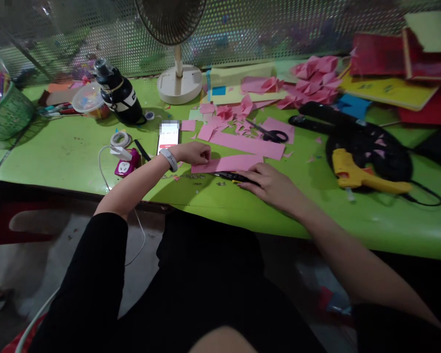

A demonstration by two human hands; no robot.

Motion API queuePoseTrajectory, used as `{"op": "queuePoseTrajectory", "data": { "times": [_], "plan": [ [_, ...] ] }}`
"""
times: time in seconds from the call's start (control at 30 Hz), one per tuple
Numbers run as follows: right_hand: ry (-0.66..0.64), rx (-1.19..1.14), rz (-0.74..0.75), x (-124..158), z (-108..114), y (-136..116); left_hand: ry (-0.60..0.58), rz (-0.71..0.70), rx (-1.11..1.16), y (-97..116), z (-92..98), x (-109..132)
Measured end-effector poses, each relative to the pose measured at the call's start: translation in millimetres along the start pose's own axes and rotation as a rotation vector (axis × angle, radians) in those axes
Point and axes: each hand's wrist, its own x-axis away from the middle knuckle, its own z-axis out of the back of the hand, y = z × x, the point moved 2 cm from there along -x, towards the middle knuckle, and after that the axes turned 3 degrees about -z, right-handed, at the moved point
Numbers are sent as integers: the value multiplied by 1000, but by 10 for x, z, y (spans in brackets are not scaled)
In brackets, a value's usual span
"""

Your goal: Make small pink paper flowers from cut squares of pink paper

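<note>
A narrow pink paper strip (228,163) lies in front of me near the table's front edge. My left hand (196,153), with a pale watch on the wrist, has its fingers closed in a pinch at the strip's left part. At the strip's right end, my right hand (270,181) is closed around a slim black utility knife (232,176) with some yellow on it, pointing left along the strip's near edge. The fingers partly cover its handle. Behind the strip lies a longer pink paper piece (248,145), with black-handled scissors (275,135) beyond it.
Pink folded paper pieces (316,81) heap at the back. To the right, a yellow glue gun (363,174) rests on a black round object. A phone (168,136), tape roll (120,139), purple power adapter (128,164), black bottle (119,95) and fan (180,84) stand left and behind.
</note>
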Motion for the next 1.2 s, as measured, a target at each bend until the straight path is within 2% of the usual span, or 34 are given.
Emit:
{"op": "queuePoseTrajectory", "data": {
  "times": [0.23,0.43,0.63,0.83,1.2],
  "plan": [
    [7,-11,6,-20,-15,-23,100,-34,-2,-76,94,93],
    [-5,-25,-5,-32,0,-31,-27,-10,83,-220,91,109],
    [-39,-9,-4,-121,-21,-55,-31,4,56,-221,87,79],
    [-56,-22,25,-66,-9,-13,-47,24,99,-189,86,112],
    [-63,-11,26,-118,-46,-100,-79,35,88,-194,97,81]
  ]
}}
